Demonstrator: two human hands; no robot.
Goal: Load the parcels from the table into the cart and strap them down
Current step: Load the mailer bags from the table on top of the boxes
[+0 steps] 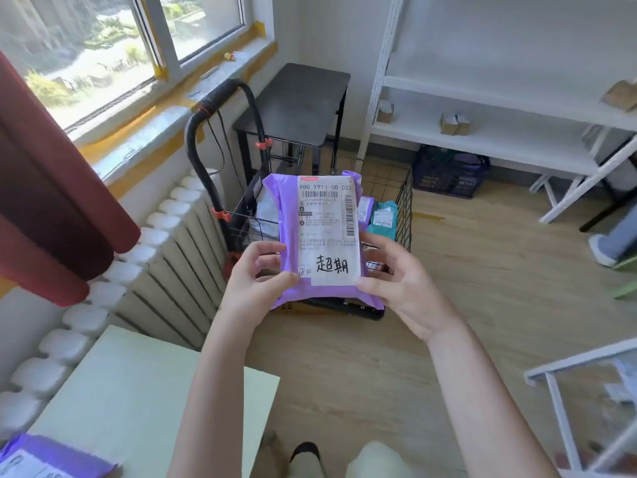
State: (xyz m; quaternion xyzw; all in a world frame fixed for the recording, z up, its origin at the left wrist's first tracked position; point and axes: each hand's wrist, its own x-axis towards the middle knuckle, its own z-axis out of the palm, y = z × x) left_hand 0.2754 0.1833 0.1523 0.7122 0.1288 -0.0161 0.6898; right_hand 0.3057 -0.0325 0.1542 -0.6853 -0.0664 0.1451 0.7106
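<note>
At the lower left the pale green bench (144, 401) ends in a square corner just beside the left forearm, and another purple parcel (51, 458) lies at its near edge. Bare wood floor (465, 270) stretches open to the right of the arms. Both hands hold a purple parcel (286, 215) upright above the front of the cart: the left hand (256, 281) pinches its lower left edge between thumb and fingers, and the right hand (396, 281) pinches its lower right corner, thumb on the white label (327, 229). The wire cart (403, 208) stands on the floor directly behind the parcel, hemmed on the left by the white radiator (165, 257) under the window. Its black handle (220, 108) rises at the far left side. Inside, a teal parcel (382, 219) and a small purple one (364, 208) show on the right, and a pale bag (265, 212) on the left. Behind the cart stands a dark side table (296, 101); white shelving (482, 132) lines the far right, with a dark crate (448, 174) beneath it.
</note>
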